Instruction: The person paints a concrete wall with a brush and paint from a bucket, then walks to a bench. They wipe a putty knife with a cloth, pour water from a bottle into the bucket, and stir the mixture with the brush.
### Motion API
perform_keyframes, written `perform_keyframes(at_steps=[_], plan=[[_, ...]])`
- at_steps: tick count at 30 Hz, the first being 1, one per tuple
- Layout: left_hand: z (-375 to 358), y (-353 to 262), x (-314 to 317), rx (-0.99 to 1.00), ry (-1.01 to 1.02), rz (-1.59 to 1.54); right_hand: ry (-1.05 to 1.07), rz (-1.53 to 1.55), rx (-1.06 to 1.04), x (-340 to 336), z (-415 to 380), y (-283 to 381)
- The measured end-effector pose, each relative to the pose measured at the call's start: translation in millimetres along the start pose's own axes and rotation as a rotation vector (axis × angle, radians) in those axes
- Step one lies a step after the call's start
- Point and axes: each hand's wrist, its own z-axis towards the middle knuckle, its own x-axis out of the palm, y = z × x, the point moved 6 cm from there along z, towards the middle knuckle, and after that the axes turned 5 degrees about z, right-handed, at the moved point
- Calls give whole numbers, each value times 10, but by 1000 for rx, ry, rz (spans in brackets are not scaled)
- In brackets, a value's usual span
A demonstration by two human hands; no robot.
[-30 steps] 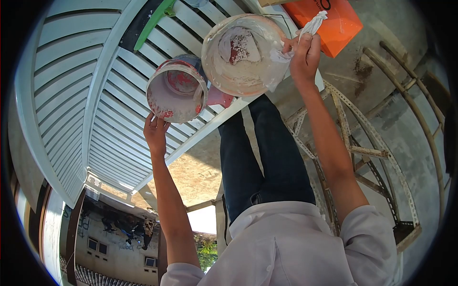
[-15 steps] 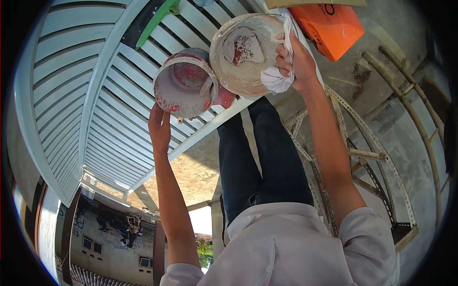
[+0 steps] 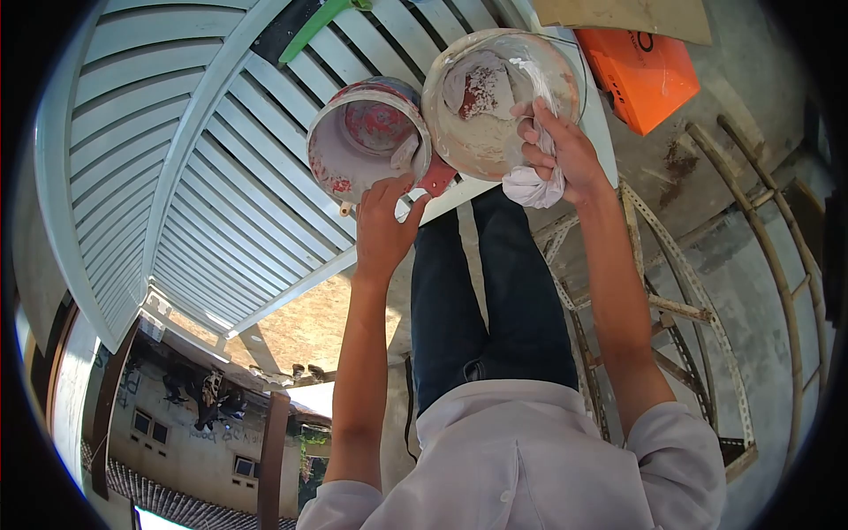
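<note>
Bucket point(image 3: 340, 155), basin point(image 3: 455, 146) and cloth point(image 3: 534, 188) at the bench point(image 3: 300, 290).
We look into the bucket's open mouth, its pale interior flecked with red; whether it touches the slats we cannot tell. Just beside it sits the wider round basin, smeared off-white, a red-and-white patch at its bottom. The white cloth, crumpled, hangs from the right fingers point(image 3: 558, 124) at the basin's rim.

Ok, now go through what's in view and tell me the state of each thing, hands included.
Smaller bucket, open, smeared inside with pale and red residue
Larger bucket, open, pale residue inside
White bundle, crumpled, cloth or plastic unclear
Right hand, closed on the white bundle
Left hand, at the smaller bucket's rim, grip unclear
Orange bag, partly covered
Cardboard, flat, partly out of frame
</note>
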Motion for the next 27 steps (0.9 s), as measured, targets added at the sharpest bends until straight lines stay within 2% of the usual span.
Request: perform_keyframes(at_steps=[3,6,9,12,15,16,19,23,27], plan=[[-17,205,80,-258,28,-236,-11,26,3,81,-49,3],[20,191,1,-144,4,-145,-5,15,12,132,-75,-3],[28,248,59,-194,120,-187,-11,-6,-18,199,-82,-28],[94,311,31,-155,30,-123,-19,-66,-8,314,-111,-24],[106,443,-138,-230,-141,-48,-5,-105,58,314,-98,-30],[105,485,-208,-196,-214,8,2,-110,84,304,-89,-39],[73,593,-374,-270,-323,-51,12,-164,117,367,-111,-63],[59,718,-482,-376,-400,-90,41,-191,188,328,-38,-232],[103,805,-493,-361,-435,-64,33,-203,251,431,-19,-412]])
